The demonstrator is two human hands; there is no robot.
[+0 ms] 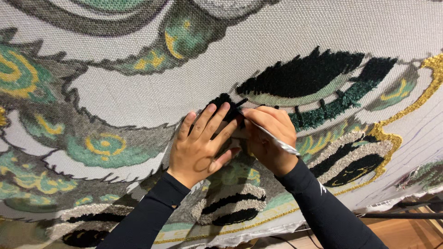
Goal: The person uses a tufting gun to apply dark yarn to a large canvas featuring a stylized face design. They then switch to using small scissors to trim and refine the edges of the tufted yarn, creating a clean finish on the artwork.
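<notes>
A large woven canvas (295, 32) printed with green, grey and gold patterns fills the view. My left hand (200, 145) lies flat on it, fingers spread, fingertips touching a small black tufted patch (224, 102). My right hand (271, 138) sits just to the right, closed around a thin silver tool (277, 140) whose tip points at that black patch. Both arms wear black sleeves.
Larger black and dark green tufted areas (318, 74) lie up and to the right. Grey, black and gold tufted patches (350, 159) sit at right and below the hands. The canvas's lower edge (258, 233) hangs over a wooden floor (406, 233).
</notes>
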